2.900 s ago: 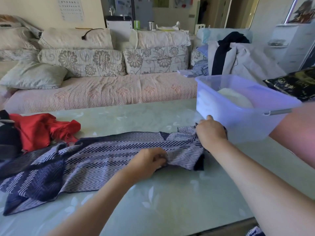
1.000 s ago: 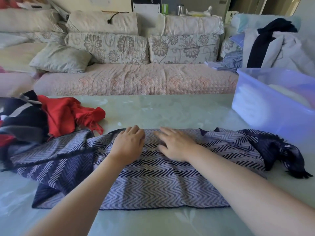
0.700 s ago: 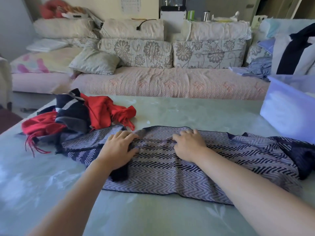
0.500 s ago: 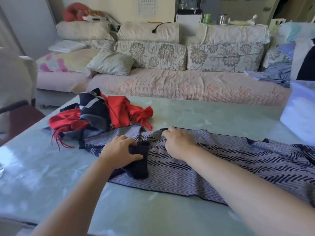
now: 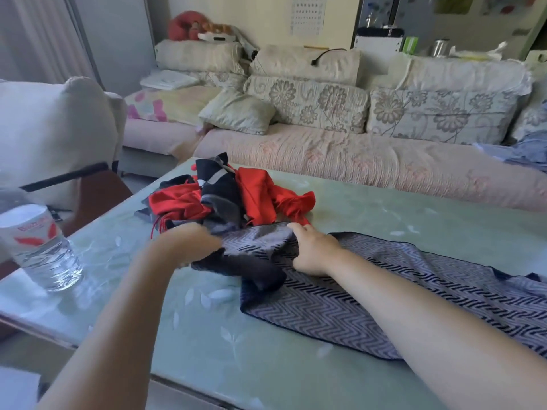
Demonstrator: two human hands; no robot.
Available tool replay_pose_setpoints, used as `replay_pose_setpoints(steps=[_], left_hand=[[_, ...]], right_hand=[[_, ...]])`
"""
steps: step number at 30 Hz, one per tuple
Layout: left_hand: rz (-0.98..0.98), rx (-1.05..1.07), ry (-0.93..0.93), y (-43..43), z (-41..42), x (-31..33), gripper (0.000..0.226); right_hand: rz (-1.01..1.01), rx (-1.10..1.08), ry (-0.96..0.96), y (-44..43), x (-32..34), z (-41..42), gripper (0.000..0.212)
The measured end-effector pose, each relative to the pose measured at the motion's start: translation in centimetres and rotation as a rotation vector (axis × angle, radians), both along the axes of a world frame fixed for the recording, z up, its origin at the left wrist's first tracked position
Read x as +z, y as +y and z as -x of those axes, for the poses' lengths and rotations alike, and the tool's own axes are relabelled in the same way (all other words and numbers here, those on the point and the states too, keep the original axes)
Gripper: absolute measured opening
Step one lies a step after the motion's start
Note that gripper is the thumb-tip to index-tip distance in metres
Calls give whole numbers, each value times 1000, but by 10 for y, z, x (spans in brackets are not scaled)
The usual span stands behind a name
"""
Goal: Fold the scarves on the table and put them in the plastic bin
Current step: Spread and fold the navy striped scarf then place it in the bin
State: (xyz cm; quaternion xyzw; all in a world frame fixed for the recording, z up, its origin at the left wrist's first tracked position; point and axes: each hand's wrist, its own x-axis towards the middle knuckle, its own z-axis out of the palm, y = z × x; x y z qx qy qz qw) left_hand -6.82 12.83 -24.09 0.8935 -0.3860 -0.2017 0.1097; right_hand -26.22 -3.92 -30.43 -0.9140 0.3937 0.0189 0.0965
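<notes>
Scarf (image 5: pixel 414 294) cut off right | right hand (image 5: pixel 314 250) grips its end | left hand (image 5: pixel 189 241) blurred, grip unclear

Zigzag scarf (image 5: pixel 384 303) lies flat, left end bunched, beside red-and-navy scarf heap (image 5: pixel 254 193).

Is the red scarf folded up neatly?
No, the red scarf lies crumpled in a heap with a dark scarf on the table.

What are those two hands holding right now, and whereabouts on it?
Both hold the zigzag scarf at its bunched-up end: the right hand grips the far edge there; the left hand, motion-blurred, appears to grip the tip.
</notes>
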Motion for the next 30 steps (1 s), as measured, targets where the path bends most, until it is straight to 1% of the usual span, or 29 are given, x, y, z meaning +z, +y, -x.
replay_pose_setpoints(steps=[1, 2, 3, 4, 5, 6, 8, 10, 11, 13, 14, 15, 16, 18, 20, 21, 22, 23, 24, 25, 26, 27, 28, 29, 30], left_hand=[[-185, -8, -19, 12, -4, 3, 27], [-314, -23, -10, 20, -8, 2, 25], [-366, -44, -26, 23, -12, -3, 24], [-345, -61, -65, 20, -19, -12, 26], [-277, -54, -121, 14, -24, -20, 31], [-168, -16, -157, 6, -27, -30, 35], [13, 87, -155, -5, -27, -44, 44], [23, 151, -151, -10, -25, -57, 54], [-4, 169, -163, -10, -24, -64, 55], [-68, 136, -211, -9, -24, -71, 39], [-86, 119, -220, -10, -24, -73, 30], [-100, 109, -224, -11, -25, -73, 25], [-98, 106, -216, -12, -26, -73, 22], [-25, 108, -174, -16, -26, -68, 16], [126, 135, -118, -22, -24, -58, 24], [211, 136, -97, -26, -21, -50, 28], [302, 126, -77, -30, -17, -40, 30], [396, 112, -54, -34, -9, -30, 29], [485, 94, -27, -37, -1, -20, 27], [569, 73, 2, -41, 9, -13, 24], [639, 58, 48, -45, 22, -7, 21], [691, 45, 121, -50, 35, -3, 19], [727, 29, 211, -55, 50, 1, 18], [746, 5, 299, -60, 68, 5, 17], [743, -22, 389, -64, 87, 9, 15]], right_hand=[[-5, -14, -22, -2, 2, -3, 67], [-8, -34, -61, -4, 5, -7, 52], [-8, -61, -108, -5, 8, -12, 36], [2, -86, -159, -6, 10, -17, 25], [19, -102, -201, -6, 12, -23, 21], [38, -100, -230, -6, 14, -29, 21], [69, -39, -246, -3, 13, -42, 24], [101, 45, -231, 1, 11, -56, 27], [111, 77, -215, 2, 10, -63, 26], [106, 115, -131, 3, 8, -77, 27], [89, 116, -59, 4, 8, -82, 32], [73, 112, 11, 4, 7, -87, 38], [81, 106, 50, 3, 6, -91, 38], [124, 88, 5, 1, 4, -96, 32], [162, 65, -156, 2, 6, -93, 34], [145, 45, -262, 3, 9, -89, 33], [91, 9, -375, 5, 13, -84, 27], [-19, -48, -467, 8, 19, -78, 23], [-190, -108, -542, 12, 27, -70, 29], [-414, -163, -592, 18, 35, -59, 41], [-651, -209, -630, 23, 42, -45, 52], [-841, -232, -660, 27, 49, -28, 59], [-962, -225, -696, 27, 53, -11, 64], [-1022, -223, -743, 27, 55, 8, 67], [-1034, -229, -790, 26, 57, 27, 68]])
